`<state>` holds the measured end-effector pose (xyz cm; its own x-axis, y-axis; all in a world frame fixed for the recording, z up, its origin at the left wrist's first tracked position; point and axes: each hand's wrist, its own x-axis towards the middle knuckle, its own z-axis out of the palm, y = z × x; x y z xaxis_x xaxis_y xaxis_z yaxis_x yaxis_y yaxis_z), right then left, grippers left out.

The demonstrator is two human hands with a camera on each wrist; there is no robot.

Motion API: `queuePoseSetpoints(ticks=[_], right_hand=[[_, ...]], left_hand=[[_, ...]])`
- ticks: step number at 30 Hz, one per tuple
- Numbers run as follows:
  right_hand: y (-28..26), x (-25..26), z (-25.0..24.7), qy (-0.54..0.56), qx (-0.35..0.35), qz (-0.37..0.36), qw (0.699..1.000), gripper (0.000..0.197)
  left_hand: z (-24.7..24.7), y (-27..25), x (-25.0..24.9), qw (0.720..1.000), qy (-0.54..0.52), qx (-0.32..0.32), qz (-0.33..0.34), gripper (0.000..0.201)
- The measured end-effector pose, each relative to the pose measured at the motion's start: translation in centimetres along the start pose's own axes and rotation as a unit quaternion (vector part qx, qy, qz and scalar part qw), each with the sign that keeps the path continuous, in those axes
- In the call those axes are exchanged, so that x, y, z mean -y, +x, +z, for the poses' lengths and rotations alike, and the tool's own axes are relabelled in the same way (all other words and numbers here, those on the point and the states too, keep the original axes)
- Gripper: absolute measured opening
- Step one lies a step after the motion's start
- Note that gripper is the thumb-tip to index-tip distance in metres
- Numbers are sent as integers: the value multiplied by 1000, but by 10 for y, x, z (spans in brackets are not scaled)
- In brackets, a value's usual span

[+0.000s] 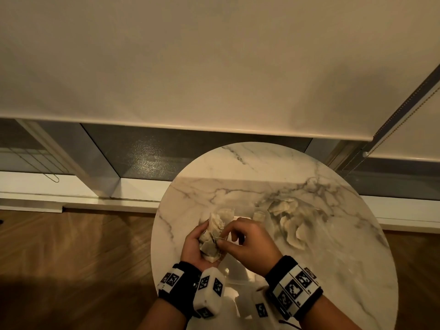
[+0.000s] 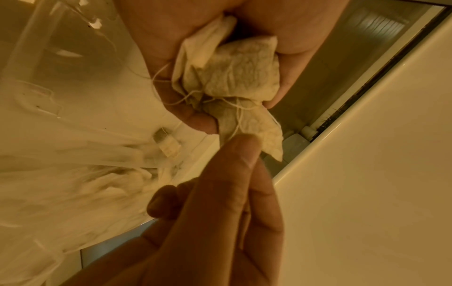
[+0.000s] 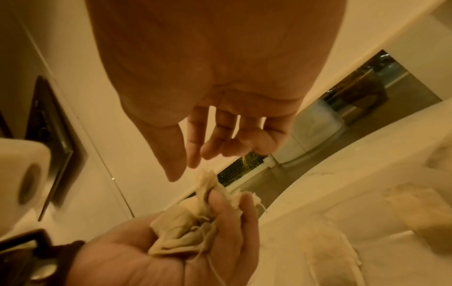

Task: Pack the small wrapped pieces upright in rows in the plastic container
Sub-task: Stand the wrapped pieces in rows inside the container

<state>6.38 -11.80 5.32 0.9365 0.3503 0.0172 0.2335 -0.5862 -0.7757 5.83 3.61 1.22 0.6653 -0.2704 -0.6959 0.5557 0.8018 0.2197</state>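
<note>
My left hand (image 1: 194, 244) is cupped palm-up and grips a bunch of small paper-wrapped bags with strings (image 1: 212, 236) (image 2: 234, 77) (image 3: 186, 232) above the near side of the round marble table (image 1: 333, 270). My right hand (image 1: 247, 244) reaches in from the right. Its thumb and forefinger (image 2: 234, 154) pinch the corner of one bag (image 2: 259, 131) sticking out of the bunch. The clear plastic container (image 2: 61, 73) lies on the table beside the hands, with one bag (image 1: 259, 216) (image 2: 167, 145) standing in it. A loose pile of bags (image 1: 285, 210) lies further right.
The table's left edge (image 1: 154, 246) runs just beside my left wrist, with wood floor (image 1: 71, 258) below. A window sill and a lowered roller blind (image 1: 214, 67) stand behind the table. Bare marble shows at the back and the right front.
</note>
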Motion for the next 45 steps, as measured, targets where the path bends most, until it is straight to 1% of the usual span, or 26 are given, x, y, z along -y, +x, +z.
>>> queuePoseSetpoints(ticks=[2,6,8,11,14,18,22,28,31,33,35,37,39,40,42,45], right_hand=[[-2,4,2,-20,12,-33,999,13],[-5,14,7,-91,64,-46,993,27],[-6,18,8,-117,71,-57,989,28],[-6,21,9,-122,66,-54,989,19],[-8,19,7,-100,66,-42,992,13],[-11,19,6,-111,83,-53,989,24],[-12,20,6,-133,102,-74,983,24],[-12,13,7,-185,104,-107,971,19],[-12,9,8,-208,84,-136,965,17],[-13,8,7,-202,68,-148,966,18],[-14,8,7,-166,54,-147,974,15],[-14,9,6,-89,50,-126,987,11],[-14,12,4,7,40,-91,995,11],[-14,14,3,59,34,-59,996,12],[-13,16,1,171,20,13,985,10],[-11,15,0,333,-11,72,940,6]], left_hand=[[4,-4,2,1000,-17,8,-2,31],[4,-2,5,1000,-19,-4,-7,29],[4,0,5,1000,-10,-9,-17,30],[6,-3,7,1000,-17,-8,-13,29],[5,-3,9,1000,-24,-8,-1,26],[2,-2,6,1000,-19,2,3,29],[7,-4,4,1000,-1,3,13,28],[7,-3,2,1000,0,1,2,33],[8,-1,-1,1000,14,4,18,36],[9,-1,-2,1000,12,9,23,37],[11,-3,-3,1000,13,5,26,36],[11,-3,-2,1000,8,2,30,34],[15,-7,-1,999,-7,6,33,32],[15,-8,0,999,-10,8,37,33],[15,-8,1,999,-24,20,35,36],[13,-6,0,1000,-16,13,22,40]])
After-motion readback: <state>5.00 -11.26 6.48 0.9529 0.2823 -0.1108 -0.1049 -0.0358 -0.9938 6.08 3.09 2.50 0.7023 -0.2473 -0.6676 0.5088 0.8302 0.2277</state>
